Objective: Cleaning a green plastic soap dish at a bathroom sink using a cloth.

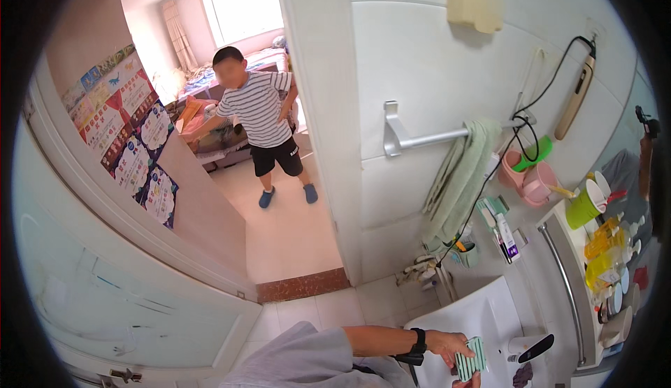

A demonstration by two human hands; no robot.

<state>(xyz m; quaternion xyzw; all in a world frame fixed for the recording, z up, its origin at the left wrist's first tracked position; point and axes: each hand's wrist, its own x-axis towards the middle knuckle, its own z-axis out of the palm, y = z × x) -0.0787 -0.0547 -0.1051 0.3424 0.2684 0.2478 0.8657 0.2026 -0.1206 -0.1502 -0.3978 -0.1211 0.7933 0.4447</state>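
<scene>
My left hand (446, 345), with a black watch on its wrist, grips the upper side of a green and white slatted soap dish (471, 359) over the white washbasin (495, 309). The fingers of my right hand (469, 381) touch the lower end of the same piece; most of that hand is cut off by the bottom edge. To the right of the dish is the tap (529, 347), with a black handle. A dark, crumpled thing (522, 375), too unclear to name, lies by the tap's base.
A shelf (571, 283) holds pump bottles (603, 273) and a green cup (584, 204). Above the basin hang a green towel (461, 178) on a rail and a corded hair tool (575, 97). A person (262, 110) stands beyond the doorway; a glazed door (120, 283) is at left.
</scene>
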